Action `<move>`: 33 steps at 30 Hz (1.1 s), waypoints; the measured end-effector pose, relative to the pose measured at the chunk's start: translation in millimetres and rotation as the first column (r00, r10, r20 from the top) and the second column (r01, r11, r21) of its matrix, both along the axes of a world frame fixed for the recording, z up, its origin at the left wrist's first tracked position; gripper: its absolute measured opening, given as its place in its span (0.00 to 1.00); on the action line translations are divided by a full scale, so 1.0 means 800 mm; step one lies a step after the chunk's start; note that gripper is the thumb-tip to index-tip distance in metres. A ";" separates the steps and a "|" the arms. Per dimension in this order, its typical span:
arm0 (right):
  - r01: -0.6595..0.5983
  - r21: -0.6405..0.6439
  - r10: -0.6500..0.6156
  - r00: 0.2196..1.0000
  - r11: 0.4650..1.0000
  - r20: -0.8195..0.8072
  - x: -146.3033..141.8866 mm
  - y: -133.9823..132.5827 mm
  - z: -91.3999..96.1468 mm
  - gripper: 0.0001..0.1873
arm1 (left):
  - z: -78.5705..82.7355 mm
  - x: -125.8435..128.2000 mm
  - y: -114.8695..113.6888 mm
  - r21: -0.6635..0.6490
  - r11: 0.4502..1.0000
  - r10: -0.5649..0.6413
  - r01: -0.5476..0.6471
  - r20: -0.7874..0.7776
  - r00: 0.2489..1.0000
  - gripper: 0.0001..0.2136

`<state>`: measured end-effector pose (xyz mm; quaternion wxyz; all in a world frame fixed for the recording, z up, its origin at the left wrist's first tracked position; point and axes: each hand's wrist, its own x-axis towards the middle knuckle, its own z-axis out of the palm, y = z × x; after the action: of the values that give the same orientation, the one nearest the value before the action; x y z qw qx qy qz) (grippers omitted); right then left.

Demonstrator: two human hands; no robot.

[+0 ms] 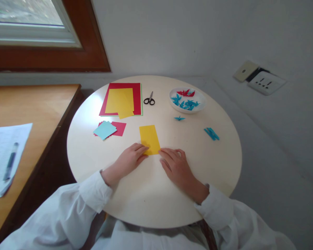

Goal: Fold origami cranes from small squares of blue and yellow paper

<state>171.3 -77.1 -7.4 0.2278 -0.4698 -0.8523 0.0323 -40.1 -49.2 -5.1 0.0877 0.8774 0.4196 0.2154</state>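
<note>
A yellow sheet of paper (149, 136) lies flat on the round table in front of me, its long side pointing away. My left hand (131, 158) grips its lower left edge, with the fingers on top of the paper and the thumb close by at the near edge. At the lower right corner, the fingertips of my right hand (174, 165) touch the sheet. The fingers of that hand are stretched out and its thumb stands apart on the tabletop.
On the round table (151, 208) are stacked red and yellow sheets (120, 99), black-handled scissors (149, 100), light-blue and red paper squares (105, 130), a white dish (187, 110) of red and blue paper cranes, one loose blue crane (179, 118) and blue folded strips (211, 133). A wooden desk (41, 100) stands left.
</note>
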 end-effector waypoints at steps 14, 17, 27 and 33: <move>-0.013 -0.043 0.005 0.986 0.999 -0.168 -0.016 0.032 -0.002 0.10 | 0.020 0.008 0.006 0.088 0.988 -0.105 0.127 -0.217 0.971 0.11; -0.005 -0.072 -0.012 0.973 0.997 -0.232 -0.023 0.037 0.002 0.06 | 0.018 0.010 0.009 0.126 0.985 -0.094 0.120 -0.194 0.977 0.10; -0.007 -0.205 -0.092 0.876 0.979 -0.473 -0.025 0.049 0.015 0.05 | 0.039 0.007 0.005 0.019 0.999 0.038 -0.039 0.030 0.999 0.09; -0.083 -0.375 -0.215 0.698 0.923 -0.683 -0.015 0.045 0.035 0.06 | 0.072 0.004 0.001 -0.162 0.974 0.184 -0.157 0.168 0.968 0.09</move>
<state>159.1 -41.5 20.7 0.4457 -0.4860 -0.6564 0.3665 -37.0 -48.8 52.8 0.1714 0.8058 0.4987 0.2696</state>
